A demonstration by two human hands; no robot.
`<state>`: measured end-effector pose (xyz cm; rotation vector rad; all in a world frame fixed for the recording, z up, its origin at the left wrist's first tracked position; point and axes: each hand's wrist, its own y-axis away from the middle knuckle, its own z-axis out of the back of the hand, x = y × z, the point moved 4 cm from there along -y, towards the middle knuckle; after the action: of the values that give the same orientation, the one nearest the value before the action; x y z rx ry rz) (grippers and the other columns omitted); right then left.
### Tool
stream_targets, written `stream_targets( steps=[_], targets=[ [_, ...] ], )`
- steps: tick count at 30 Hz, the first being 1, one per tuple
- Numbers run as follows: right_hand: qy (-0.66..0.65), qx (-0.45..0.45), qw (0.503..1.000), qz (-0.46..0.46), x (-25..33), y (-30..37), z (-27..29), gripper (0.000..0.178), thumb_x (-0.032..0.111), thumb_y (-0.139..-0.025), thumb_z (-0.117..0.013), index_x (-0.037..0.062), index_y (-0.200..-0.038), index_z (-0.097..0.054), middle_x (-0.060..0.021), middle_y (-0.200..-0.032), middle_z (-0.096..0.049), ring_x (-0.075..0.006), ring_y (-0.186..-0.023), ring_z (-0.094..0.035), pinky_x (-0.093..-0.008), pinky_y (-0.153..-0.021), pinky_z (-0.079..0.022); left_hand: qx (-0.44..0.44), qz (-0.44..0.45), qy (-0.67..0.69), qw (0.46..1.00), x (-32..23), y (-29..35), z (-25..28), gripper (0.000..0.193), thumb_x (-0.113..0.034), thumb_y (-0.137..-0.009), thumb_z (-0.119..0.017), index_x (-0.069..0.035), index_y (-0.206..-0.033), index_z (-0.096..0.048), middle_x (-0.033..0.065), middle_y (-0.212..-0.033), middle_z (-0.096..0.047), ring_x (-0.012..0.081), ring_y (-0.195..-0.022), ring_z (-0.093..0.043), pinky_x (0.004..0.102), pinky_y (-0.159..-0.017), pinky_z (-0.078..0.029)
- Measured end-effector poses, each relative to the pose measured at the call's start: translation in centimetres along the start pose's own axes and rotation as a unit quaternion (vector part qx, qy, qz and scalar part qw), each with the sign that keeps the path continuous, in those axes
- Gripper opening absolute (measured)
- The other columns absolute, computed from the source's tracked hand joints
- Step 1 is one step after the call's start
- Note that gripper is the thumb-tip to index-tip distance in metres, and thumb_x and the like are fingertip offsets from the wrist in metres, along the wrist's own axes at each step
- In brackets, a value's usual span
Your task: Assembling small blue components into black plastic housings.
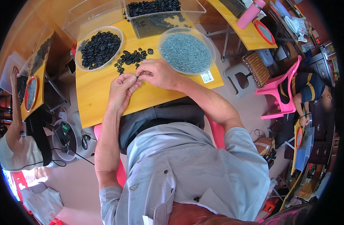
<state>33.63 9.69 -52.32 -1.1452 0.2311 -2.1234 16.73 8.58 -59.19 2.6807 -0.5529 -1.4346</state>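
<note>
We observe both hands working at the near side of the stack on the yellow table [95, 99]. We find the left hand [122, 88] with palm partly turned up, thumb and forefinger pinched narrow; the right hand [155, 71] reaches across from the right, back upward, its fingertips meeting those of the left. Between them we note a small piece [137, 78], gripped by both hands and mostly covered by the fingers, so we cannot tell its exact kind. Just beyond the hands we locate a loose spread of black oval parts [131, 57], lying directly on the tabletop. To its left we see a clear round bowl [121, 37] filled with similar black parts; to its right, near the right wrist, a second round bowl [213, 54] contains grey metallic pieces [186, 51]. Behind these we identify a clear rectangular bin [196, 15] holding more black parts. We note a white label [207, 77] on the table just beside the second bowl. At the left we see a co-worker in a white top [24, 152]; at the right, another in a striped shirt [310, 86], near a pink chair [282, 98].
</note>
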Motion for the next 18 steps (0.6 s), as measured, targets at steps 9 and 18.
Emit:
stream_targets(
  steps=[9, 18],
  targets=[
    [0.136, -0.06, 0.972, -0.18, -3.5, -0.2, 7.5, 0.015, 0.014, -0.086, -0.064, 0.0039, -0.095, -0.071, -0.0127, -0.086, -0.071, -0.0261, -0.077, -0.069, -0.0338, -0.071, -0.052, -0.013, -0.012, 0.001, 1.0, 0.2, -0.2, 0.3, 0.027, -0.003, -0.093, -0.064, 0.002, -0.12, -0.063, 0.0067, -0.097, -0.069, 0.0157, -0.083, -0.067, 0.0241, -0.077, -0.055],
    [0.311, 0.004, 0.898, -0.311, -6.7, 1.9, 12.3, 0.013, 0.015, -0.079, -0.068, 0.0074, -0.088, -0.073, -0.0128, -0.081, -0.071, -0.0304, -0.081, -0.068, -0.041, -0.074, -0.051, -0.033, -0.022, -0.004, 0.999, 0.4, -0.1, 0.1, 0.024, -0.002, -0.093, -0.063, 0.006, -0.116, -0.064, 0.011, -0.102, -0.069, 0.0188, -0.087, -0.069, 0.0263, -0.082, -0.057]
  ],
)
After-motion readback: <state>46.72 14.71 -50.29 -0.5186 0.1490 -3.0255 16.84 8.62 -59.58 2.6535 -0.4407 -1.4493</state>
